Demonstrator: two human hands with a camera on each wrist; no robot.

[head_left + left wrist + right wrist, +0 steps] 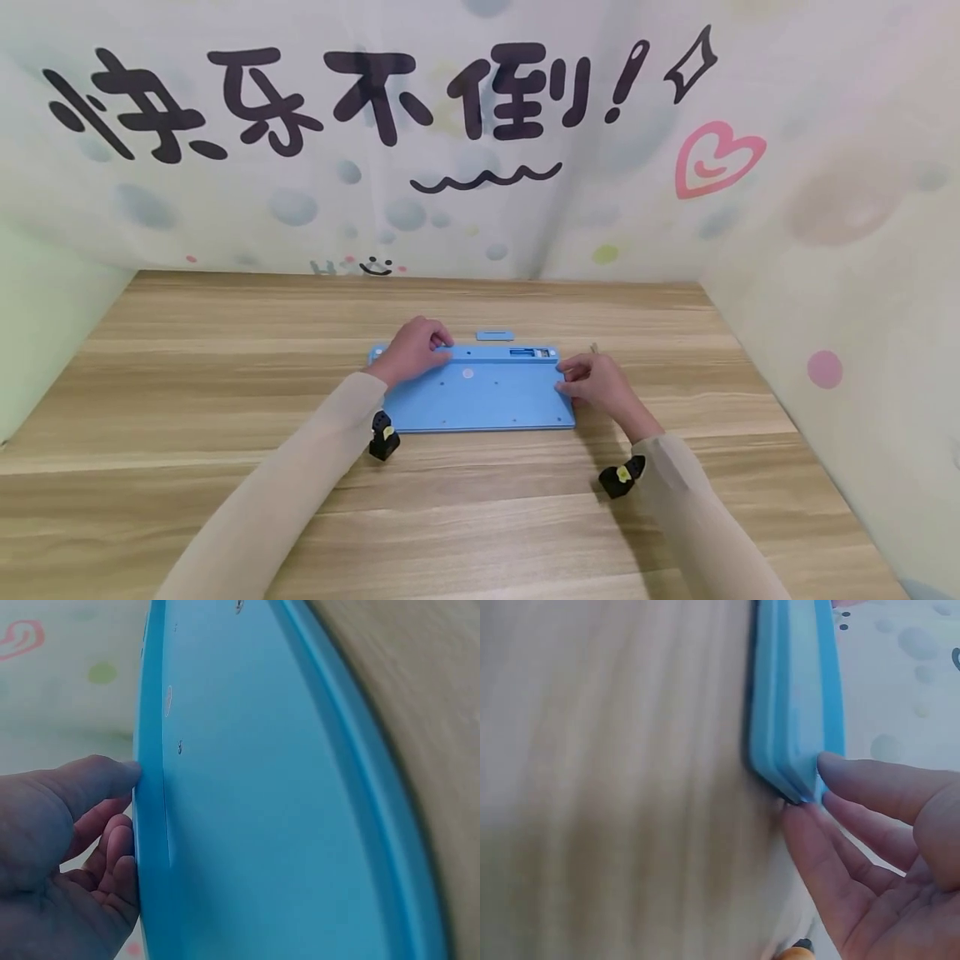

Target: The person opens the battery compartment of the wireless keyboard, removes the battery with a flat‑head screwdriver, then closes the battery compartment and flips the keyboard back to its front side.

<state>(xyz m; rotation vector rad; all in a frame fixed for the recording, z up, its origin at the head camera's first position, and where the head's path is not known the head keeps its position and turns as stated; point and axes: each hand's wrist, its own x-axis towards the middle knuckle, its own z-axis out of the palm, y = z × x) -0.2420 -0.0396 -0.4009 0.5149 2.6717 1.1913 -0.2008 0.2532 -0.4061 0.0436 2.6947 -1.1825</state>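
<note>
Holds left arm (292,477) and right arm (697,518) stretched forward, angled inward; curls the fingers of the left hand (412,353); pinches with the right hand (602,385), thumb opposite fingers.

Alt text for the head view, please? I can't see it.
A person's left hand and right hand hold what looks like an upturned blue keyboard on a wooden table. Its battery slot is open; a small blue cover lies beyond.

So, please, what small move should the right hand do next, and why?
Perhaps the right hand should leave the blue device and reach for the small orange-and-black item near it, possibly a battery, while the left hand steadies the rear edge: the compartment is open, and a small blue strip, likely its cover, lies behind.
</note>
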